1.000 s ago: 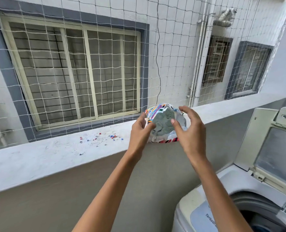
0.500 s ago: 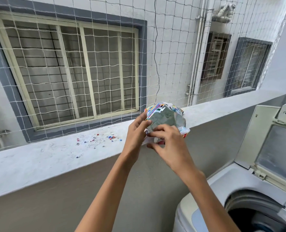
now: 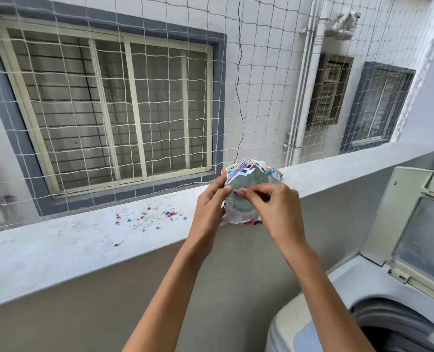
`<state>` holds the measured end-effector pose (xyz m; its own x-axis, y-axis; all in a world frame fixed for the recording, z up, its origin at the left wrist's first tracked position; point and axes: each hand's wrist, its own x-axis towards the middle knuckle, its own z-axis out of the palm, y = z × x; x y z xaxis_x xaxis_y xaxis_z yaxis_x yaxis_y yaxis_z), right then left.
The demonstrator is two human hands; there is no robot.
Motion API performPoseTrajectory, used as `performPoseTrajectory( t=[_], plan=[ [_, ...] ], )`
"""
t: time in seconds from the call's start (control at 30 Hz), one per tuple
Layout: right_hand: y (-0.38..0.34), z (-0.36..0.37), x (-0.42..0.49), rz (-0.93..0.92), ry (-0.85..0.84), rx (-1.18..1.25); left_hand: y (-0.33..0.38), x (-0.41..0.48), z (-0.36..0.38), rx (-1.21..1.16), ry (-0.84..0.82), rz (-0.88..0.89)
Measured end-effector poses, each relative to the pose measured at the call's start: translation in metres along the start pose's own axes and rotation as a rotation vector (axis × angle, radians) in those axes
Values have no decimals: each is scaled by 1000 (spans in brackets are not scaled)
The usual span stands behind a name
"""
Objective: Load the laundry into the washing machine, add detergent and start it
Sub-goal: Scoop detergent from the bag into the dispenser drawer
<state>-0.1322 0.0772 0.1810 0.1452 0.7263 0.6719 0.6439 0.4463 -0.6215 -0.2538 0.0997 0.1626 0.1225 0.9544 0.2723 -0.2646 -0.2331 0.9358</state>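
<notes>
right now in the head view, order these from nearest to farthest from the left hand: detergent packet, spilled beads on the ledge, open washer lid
1. detergent packet, touching the left hand
2. spilled beads, on the ledge to its left
3. washer lid, far right, raised

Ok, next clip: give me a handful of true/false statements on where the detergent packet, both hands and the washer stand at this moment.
1. Both hands are on the detergent packet. True: the left hand steadies its left side and the right hand pinches at its front.
2. The packet sits inside the washing machine. False: it rests on the ledge.
3. The washer lid is raised. True.
4. The ledge left of the packet is spotless. False: coloured granules are scattered there.
5. A solid glass pane closes off the balcony. False: a net does.
</notes>
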Motion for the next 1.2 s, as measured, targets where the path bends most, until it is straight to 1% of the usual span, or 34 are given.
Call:
performPoseTrajectory(
  t=[0.23, 0.37, 0.5, 0.67, 0.8, 0.93, 1.07, 1.13, 1.2],
  plan=[
    [2, 14, 7, 4, -59, -21, -1, 3, 1, 18, 12, 32],
    [4, 16, 10, 25, -46, -2, -3, 4, -1, 34, 20, 36],
    [8, 16, 11, 103, -21, 53, -3, 2, 0, 27, -6, 18],
    [6, 20, 12, 143, 6, 13, 0, -1, 3, 34, 13, 48],
    [6, 19, 9, 131, 45, -5, 3, -7, 4, 15, 16, 65],
    [5, 7, 1, 76, 96, 7, 5, -16, 11, 5, 135, 141],
    [5, -7, -5, 63, 112, 23, -3, -34, 16, -28, 293, 284],
    [6, -12, -8, 73, 117, 69, -6, -44, 20, -67, 314, 309],
    [7, -16, -11, 86, 122, 103, -7, -53, 25, -102, 289, 292]
  ],
)
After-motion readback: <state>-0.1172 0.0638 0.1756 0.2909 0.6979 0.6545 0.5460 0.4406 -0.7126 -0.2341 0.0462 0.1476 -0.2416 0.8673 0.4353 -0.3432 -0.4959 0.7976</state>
